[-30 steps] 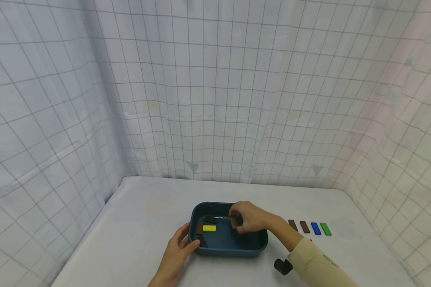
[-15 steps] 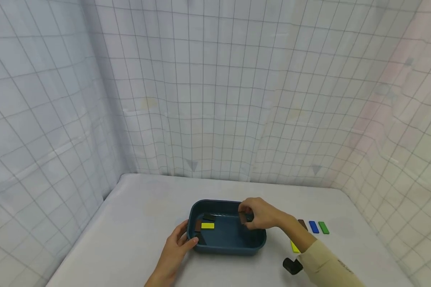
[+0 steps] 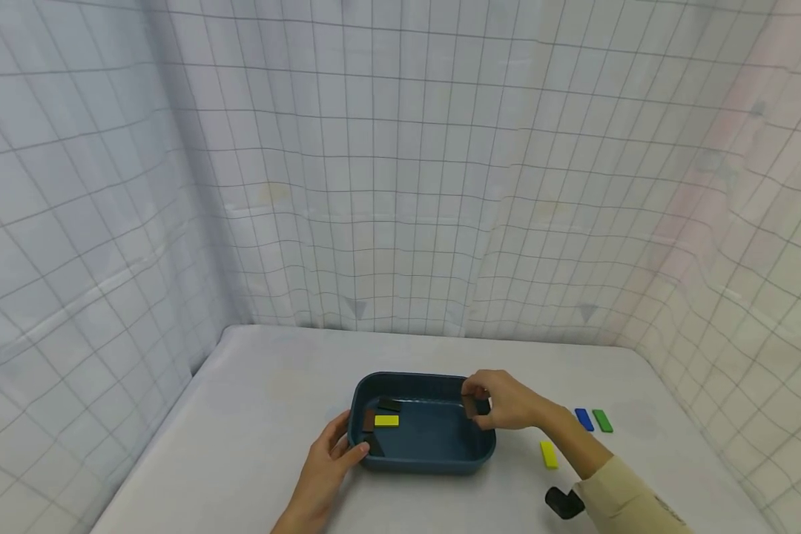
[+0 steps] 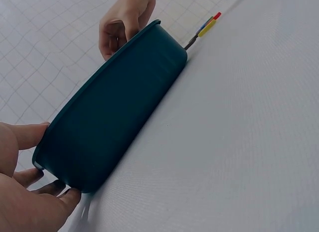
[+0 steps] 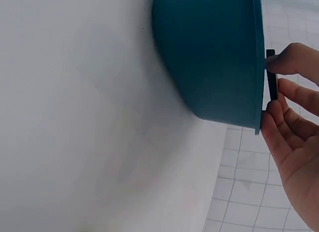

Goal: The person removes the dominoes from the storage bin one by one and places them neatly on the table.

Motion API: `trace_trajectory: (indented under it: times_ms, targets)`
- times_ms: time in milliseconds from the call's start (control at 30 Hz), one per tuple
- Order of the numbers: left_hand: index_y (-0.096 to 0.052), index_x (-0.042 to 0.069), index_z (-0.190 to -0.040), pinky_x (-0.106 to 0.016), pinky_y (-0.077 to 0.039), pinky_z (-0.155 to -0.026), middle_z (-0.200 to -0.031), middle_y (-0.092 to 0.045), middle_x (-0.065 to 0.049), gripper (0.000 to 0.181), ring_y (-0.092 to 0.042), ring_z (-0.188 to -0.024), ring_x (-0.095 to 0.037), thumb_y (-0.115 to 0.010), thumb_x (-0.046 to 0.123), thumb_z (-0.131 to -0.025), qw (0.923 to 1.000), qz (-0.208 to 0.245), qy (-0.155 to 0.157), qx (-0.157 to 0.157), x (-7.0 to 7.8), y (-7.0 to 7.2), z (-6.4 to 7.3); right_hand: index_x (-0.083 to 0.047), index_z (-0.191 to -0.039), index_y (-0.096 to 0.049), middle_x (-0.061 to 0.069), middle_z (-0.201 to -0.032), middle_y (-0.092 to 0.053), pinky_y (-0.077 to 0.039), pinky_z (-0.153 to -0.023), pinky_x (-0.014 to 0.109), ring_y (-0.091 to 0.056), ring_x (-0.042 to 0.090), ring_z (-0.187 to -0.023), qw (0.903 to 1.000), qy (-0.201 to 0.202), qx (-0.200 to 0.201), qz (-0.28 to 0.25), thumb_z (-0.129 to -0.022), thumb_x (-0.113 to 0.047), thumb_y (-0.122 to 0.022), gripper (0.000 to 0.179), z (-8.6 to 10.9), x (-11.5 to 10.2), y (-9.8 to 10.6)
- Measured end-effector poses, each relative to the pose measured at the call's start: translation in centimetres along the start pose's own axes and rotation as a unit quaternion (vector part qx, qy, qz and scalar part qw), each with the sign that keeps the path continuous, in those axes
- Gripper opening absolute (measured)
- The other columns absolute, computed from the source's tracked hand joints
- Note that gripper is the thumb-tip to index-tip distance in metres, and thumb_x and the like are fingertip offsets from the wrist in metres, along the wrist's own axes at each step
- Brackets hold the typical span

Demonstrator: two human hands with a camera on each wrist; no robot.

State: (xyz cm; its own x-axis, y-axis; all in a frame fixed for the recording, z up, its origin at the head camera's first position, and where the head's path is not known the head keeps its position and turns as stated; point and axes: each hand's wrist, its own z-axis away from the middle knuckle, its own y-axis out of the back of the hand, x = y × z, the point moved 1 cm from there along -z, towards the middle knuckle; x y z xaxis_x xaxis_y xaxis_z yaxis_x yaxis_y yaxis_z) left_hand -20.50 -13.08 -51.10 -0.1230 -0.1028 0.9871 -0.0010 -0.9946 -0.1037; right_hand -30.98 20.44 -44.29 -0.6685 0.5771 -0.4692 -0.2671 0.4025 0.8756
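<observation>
A dark teal plastic basin [image 3: 434,437] sits on the white table. At its left end my left hand [image 3: 325,467] grips the wall, thumb at the rim [image 4: 44,129] and fingers on the outside. My right hand [image 3: 507,400] is over the basin's right end, pinching a thin, flat brown block [image 3: 469,406] between thumb and fingers. In the right wrist view this block [image 5: 271,82] stands edge-on at the rim. Inside the basin's left part lie a yellow block [image 3: 386,421], a brown block [image 3: 369,420] and two blackish blocks, one dark block [image 3: 389,405] toward the back.
Right of the basin lie a blue block [image 3: 584,419], a green block [image 3: 603,420] and a yellow block [image 3: 549,455]. A small black object [image 3: 564,503] is near the right sleeve [image 3: 627,497]. The right forearm covers part of the table. White gridded curtains [image 3: 400,185] surround the table.
My right hand has moved right inside the basin's outline, carrying the brown block toward the right end. The yellow block on the table has come into view. My left hand keeps its grip.
</observation>
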Motion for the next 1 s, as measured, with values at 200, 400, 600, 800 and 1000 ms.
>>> trace_trajectory:
  times_ms: [200, 400, 600, 800, 1000]
  targets:
    - [-0.031, 0.001, -0.159, -0.058, -0.036, -0.114, -0.162, -0.031, -0.025, 0.076, -0.031, -0.148, -0.047, -0.074, 0.011, -0.097, 1.0, 0.004, 0.0, -0.005, 0.1, 0.1, 0.0, 0.001, -0.121, -0.066, -0.003, -0.113, -0.065, -0.057, -0.092, 0.034, -0.064, 0.017, -0.103, 0.9993, -0.02, 0.0, -0.032, -0.082, -0.009, -0.082, 0.043, 0.8, 0.1, 0.4]
    - [-0.031, 0.001, -0.159, -0.057, -0.036, -0.114, -0.162, -0.031, -0.026, 0.077, -0.031, -0.148, -0.047, -0.074, 0.012, -0.097, 1.0, 0.003, -0.003, -0.007, 0.0, 0.1, 0.0, 0.0, -0.121, -0.066, -0.002, -0.114, -0.065, -0.058, -0.091, 0.036, -0.064, 0.021, -0.103, 0.9988, -0.03, 0.004, -0.037, -0.082, -0.01, -0.082, 0.042, 1.7, 0.4, 0.8]
    - [-0.03, 0.0, -0.159, -0.057, -0.037, -0.114, -0.162, -0.03, -0.026, 0.077, -0.031, -0.147, -0.047, -0.075, 0.013, -0.097, 1.0, 0.0, -0.004, -0.008, 0.1, 0.1, 0.0, -0.003, -0.119, -0.067, -0.002, -0.114, -0.066, -0.058, -0.091, 0.04, -0.065, 0.026, -0.102, 0.9989, -0.036, 0.012, -0.027, -0.081, -0.009, -0.084, 0.041, 2.6, 0.8, 1.2]
    - [-0.031, 0.0, -0.159, -0.057, -0.037, -0.113, -0.162, -0.031, -0.026, 0.077, -0.032, -0.147, -0.047, -0.075, 0.013, -0.097, 1.0, -0.002, -0.003, -0.007, 0.1, 0.1, 0.1, -0.005, -0.117, -0.068, -0.004, -0.112, -0.065, -0.058, -0.092, 0.04, -0.065, 0.02, -0.101, 0.9985, -0.044, 0.016, -0.027, -0.08, -0.007, -0.084, 0.04, 3.6, 1.4, 1.4]
    - [-0.032, 0.0, -0.159, -0.056, -0.038, -0.113, -0.161, -0.031, -0.027, 0.076, -0.032, -0.147, -0.047, -0.074, 0.012, -0.097, 1.0, -0.001, -0.001, -0.003, 0.2, 0.1, 0.1, -0.007, -0.114, -0.068, -0.006, -0.107, -0.064, -0.058, -0.092, 0.038, -0.064, 0.019, -0.102, 0.9981, -0.05, 0.025, -0.027, -0.08, -0.004, -0.081, 0.037, 5.0, 2.1, 1.7]
